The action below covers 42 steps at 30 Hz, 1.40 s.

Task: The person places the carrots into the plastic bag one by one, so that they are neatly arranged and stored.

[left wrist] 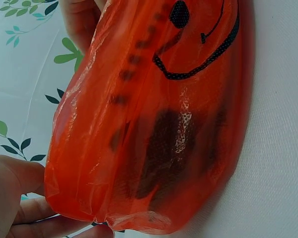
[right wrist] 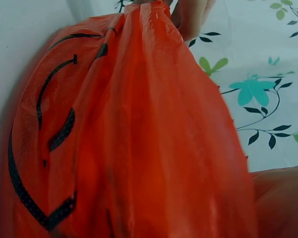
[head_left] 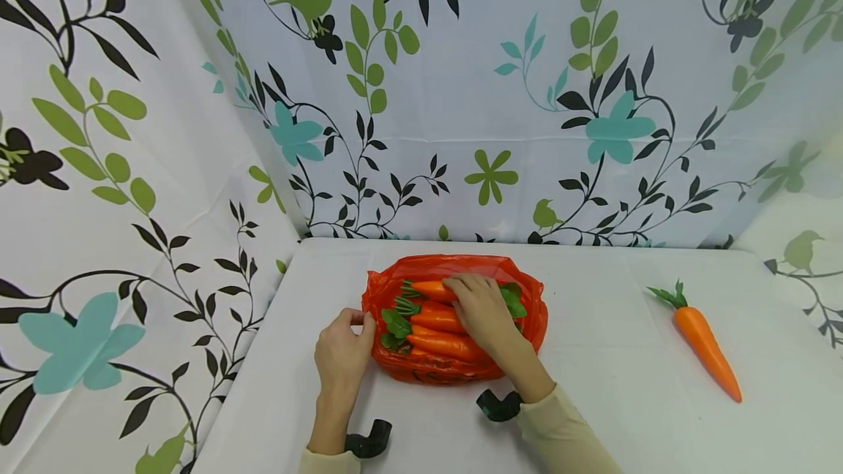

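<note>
A red plastic bag point(head_left: 435, 375) with black printed lines lies open on the table. Inside it, several orange toy carrots point(head_left: 448, 346) with green tops lie side by side. My left hand point(head_left: 344, 350) pinches the bag's left edge; in the left wrist view its thumb and fingers point(left wrist: 27, 210) meet at the bag's rim. Reaching over the bag from the right, my right hand point(head_left: 484, 313) grips the uppermost carrot point(head_left: 431, 290) with curled fingers. The bag's side fills most of the right wrist view and hides the right fingertips there.
Another carrot point(head_left: 707, 353) lies alone on the white table point(head_left: 606, 328), well to the right of the bag. A dark wrist mount point(head_left: 370, 439) shows at the left wrist, and another point(head_left: 498, 406) at the right. Behind the table hangs a leaf-patterned cloth point(head_left: 421, 93).
</note>
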Available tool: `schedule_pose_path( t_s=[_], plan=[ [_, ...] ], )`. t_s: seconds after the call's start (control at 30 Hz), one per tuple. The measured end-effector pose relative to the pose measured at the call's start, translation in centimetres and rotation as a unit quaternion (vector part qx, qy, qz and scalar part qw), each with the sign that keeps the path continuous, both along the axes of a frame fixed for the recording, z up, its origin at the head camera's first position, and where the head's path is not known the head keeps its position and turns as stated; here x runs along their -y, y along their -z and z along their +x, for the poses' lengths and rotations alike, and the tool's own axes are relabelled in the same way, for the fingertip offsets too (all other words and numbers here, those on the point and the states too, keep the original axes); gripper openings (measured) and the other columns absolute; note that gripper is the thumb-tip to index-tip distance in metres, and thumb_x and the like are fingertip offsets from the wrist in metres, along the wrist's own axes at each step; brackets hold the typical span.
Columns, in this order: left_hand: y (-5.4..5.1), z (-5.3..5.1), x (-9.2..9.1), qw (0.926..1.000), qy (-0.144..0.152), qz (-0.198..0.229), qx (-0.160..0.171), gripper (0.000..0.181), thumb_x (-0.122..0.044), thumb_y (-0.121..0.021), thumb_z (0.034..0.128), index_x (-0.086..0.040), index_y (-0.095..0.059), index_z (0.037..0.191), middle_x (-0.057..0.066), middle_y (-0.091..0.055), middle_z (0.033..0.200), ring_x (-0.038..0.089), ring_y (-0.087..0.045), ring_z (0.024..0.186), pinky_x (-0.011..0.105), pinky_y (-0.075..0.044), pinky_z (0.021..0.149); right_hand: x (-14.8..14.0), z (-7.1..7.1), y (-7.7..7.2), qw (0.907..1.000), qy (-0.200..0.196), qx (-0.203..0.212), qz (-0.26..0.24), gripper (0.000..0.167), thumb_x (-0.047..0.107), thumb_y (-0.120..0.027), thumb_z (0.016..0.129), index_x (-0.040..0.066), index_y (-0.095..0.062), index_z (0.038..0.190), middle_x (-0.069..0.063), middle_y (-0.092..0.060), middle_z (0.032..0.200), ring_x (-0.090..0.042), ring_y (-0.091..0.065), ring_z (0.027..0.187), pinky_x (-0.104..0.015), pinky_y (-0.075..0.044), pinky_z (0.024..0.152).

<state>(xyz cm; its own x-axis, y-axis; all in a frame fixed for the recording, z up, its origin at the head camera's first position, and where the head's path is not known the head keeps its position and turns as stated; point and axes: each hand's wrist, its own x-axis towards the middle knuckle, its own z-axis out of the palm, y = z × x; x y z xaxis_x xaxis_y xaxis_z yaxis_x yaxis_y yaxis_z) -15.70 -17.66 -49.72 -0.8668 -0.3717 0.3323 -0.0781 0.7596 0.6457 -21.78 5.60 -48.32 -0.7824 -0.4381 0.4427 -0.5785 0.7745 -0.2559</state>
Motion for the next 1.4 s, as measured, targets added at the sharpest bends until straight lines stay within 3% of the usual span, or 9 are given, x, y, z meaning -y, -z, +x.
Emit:
schedule_pose_path(
  t_s=[0.33,0.73,1.4],
  plan=[
    [-0.13,-0.01,-0.10,1.0000,0.000,-0.002,-0.003,0.020,-0.021,-0.065,0.0916,-0.002,-0.073,0.089,0.014,-0.076,0.080,0.016,-0.058,0.054,0.026,-0.044,0.049,-0.24,-0.50,0.23,0.9991,0.002,0.041,-0.007,0.036,0.007,-0.072,0.090,0.008,-0.066,0.125,-0.009,-0.063,0.119,-0.027,-0.062,0.112,-0.046,-0.049,0.104],
    [0.20,0.02,-0.05,1.0000,-0.003,-0.005,-0.007,0.020,-0.021,-0.066,0.0910,-0.003,-0.073,0.088,0.012,-0.076,0.079,0.018,-0.060,0.056,0.028,-0.045,0.050,-0.39,-0.55,0.54,0.9948,0.032,0.094,0.023,0.030,0.016,-0.071,0.092,0.011,-0.069,0.121,-0.007,-0.070,0.123,-0.028,-0.061,0.118,-0.050,-0.048,0.105],
    [0.13,0.03,-0.09,0.9999,0.000,-0.007,-0.010,0.019,-0.021,-0.066,0.0913,-0.003,-0.073,0.089,0.012,-0.075,0.078,0.018,-0.060,0.057,0.027,-0.045,0.050,-0.60,-0.17,0.06,0.9975,0.021,0.068,0.000,0.022,0.018,-0.071,0.092,0.009,-0.072,0.113,-0.008,-0.071,0.117,-0.028,-0.064,0.112,-0.049,-0.050,0.101]
  ],
)
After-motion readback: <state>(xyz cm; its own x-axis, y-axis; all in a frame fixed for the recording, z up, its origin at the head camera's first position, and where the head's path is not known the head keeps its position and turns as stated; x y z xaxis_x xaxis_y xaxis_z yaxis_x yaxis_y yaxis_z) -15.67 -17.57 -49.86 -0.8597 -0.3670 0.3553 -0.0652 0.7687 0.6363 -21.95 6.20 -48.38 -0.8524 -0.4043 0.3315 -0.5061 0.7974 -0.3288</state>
